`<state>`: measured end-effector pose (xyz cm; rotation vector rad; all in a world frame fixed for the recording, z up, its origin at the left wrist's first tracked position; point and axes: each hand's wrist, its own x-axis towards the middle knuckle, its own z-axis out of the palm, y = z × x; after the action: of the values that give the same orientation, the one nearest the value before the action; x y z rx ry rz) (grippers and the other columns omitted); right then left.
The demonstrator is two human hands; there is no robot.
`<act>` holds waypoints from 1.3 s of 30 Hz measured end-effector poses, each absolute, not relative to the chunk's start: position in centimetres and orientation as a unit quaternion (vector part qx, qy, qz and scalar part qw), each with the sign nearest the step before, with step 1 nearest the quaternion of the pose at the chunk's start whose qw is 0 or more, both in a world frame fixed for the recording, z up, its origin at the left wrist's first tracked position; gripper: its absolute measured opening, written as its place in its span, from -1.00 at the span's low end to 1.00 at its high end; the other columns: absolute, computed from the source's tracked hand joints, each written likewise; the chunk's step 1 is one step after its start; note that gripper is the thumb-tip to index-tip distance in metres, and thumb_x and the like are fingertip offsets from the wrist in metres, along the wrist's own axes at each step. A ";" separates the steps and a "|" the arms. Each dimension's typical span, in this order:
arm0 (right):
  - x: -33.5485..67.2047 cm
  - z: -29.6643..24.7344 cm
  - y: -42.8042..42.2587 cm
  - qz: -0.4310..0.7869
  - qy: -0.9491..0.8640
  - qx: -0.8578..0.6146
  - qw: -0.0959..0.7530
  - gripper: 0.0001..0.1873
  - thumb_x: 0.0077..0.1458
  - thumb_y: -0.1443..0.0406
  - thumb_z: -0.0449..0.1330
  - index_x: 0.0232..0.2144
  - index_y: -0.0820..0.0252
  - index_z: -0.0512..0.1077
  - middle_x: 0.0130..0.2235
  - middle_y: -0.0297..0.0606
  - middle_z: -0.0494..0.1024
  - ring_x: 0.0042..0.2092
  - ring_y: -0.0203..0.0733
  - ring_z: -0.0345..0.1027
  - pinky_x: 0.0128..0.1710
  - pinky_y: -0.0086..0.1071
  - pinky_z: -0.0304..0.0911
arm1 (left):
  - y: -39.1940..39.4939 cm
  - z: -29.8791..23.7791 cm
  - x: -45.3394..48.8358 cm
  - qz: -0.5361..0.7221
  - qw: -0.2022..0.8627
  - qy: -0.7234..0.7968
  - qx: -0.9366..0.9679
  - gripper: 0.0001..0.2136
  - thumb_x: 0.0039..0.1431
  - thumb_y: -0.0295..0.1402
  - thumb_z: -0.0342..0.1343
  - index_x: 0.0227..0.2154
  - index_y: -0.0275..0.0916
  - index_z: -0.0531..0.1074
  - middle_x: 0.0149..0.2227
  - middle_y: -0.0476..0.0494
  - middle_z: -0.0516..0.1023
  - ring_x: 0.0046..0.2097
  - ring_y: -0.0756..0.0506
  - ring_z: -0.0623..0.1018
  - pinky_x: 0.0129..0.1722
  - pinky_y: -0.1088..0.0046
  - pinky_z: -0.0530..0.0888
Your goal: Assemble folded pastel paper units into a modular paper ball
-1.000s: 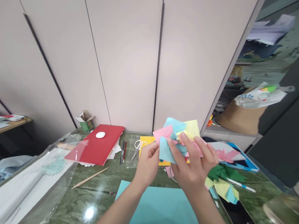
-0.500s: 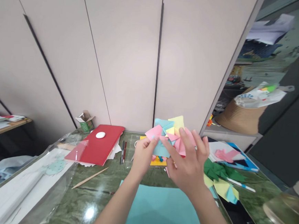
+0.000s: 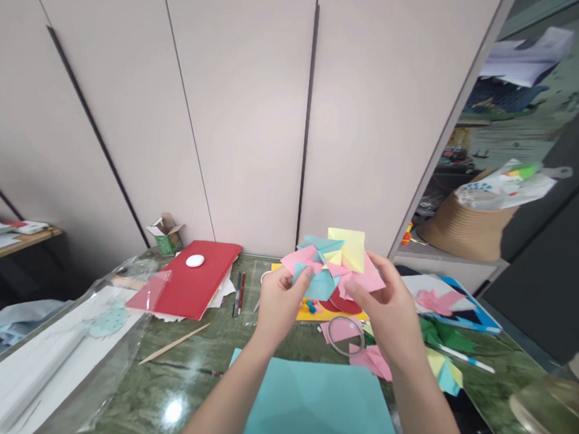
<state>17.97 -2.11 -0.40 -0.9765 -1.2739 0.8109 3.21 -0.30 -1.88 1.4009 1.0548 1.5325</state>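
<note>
I hold a folded paper pinwheel (image 3: pixel 333 264) of pink, blue and yellow pieces up above the green marble table (image 3: pixel 184 376). My left hand (image 3: pixel 278 304) pinches its left side, thumb on a blue flap. My right hand (image 3: pixel 391 312) grips its right side at a pink flap. Below my forearms lies a large light-blue sheet (image 3: pixel 322 410).
A red folder (image 3: pixel 188 286) with a white oval on it lies to the left, with pens (image 3: pixel 239 293), a wooden stick (image 3: pixel 174 344) and a clear plastic sleeve (image 3: pixel 75 354). A tape ring (image 3: pixel 344 335), pink and green scraps (image 3: pixel 438 334) and a yellow sheet (image 3: pixel 312 311) lie to the right.
My right hand drew back from covering the paper to its right edge, uncovering the tape ring and pink scraps on the table. The pinwheel turned slightly and stands more upright.
</note>
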 end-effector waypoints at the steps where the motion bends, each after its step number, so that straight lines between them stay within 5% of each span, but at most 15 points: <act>1: 17.8 -0.2 -2.2 0.380 -0.542 -0.426 0.616 -0.52 -0.09 0.19 0.26 -0.08 0.08 0.32 -0.15 -0.20 0.54 -0.25 -0.11 0.47 -0.34 -0.29 0.38 | -0.4 -1.8 3.3 0.604 0.398 0.416 0.551 -0.72 0.05 -0.17 0.09 -0.59 -0.28 0.35 -0.60 0.02 0.33 -0.51 0.02 0.33 -0.48 0.52 0.28; 5: 17.1 -0.1 -2.4 0.409 -0.529 -0.433 0.604 -0.65 -0.16 0.23 0.31 -0.26 0.14 0.39 -0.28 -0.26 0.58 -0.29 -0.12 0.46 -0.31 -0.29 0.37 | -0.8 -1.4 3.7 0.611 0.403 0.414 0.541 -0.77 0.04 -0.20 0.11 -0.50 -0.30 0.39 -0.58 0.02 0.36 -0.51 0.04 0.32 -0.50 0.55 0.28; 19: 16.3 -0.8 -2.1 0.343 -0.570 -0.440 0.604 -0.65 -0.08 0.16 0.26 -0.22 0.15 0.39 -0.24 -0.24 0.55 -0.20 -0.09 0.41 -0.23 -0.28 0.33 | -0.8 -1.6 4.2 0.639 0.428 0.374 0.519 -0.86 0.04 -0.28 0.12 -0.42 -0.26 0.38 -0.56 0.06 0.36 -0.49 0.04 0.40 -0.45 0.55 0.36; 33: 15.6 -1.9 -1.7 0.304 -0.564 -0.483 0.597 -0.75 -0.07 0.16 0.23 -0.32 0.14 0.38 -0.40 -0.35 0.45 -0.41 -0.25 0.30 -0.46 -0.40 0.25 | -0.7 -2.2 4.5 0.669 0.487 0.304 0.472 -0.94 0.00 -0.43 0.11 -0.41 -0.25 0.39 -0.42 0.00 0.52 -0.48 0.06 0.45 -0.39 0.54 0.40; 39: 15.9 -2.7 -0.6 0.296 -0.564 -0.469 0.612 -0.87 -0.09 0.26 0.23 -0.42 0.18 0.39 -0.43 -0.34 0.47 -0.35 -0.18 0.32 -0.39 -0.37 0.21 | -0.1 -2.7 4.5 0.658 0.488 0.312 0.481 -0.83 -0.14 -0.49 0.19 -0.40 -0.26 0.39 -0.48 -0.02 0.54 -0.49 0.02 0.48 -0.54 0.57 0.36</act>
<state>15.86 -0.64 -2.73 -1.0812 -1.3004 0.6820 4.52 -0.14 -2.66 1.1704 0.7587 1.5995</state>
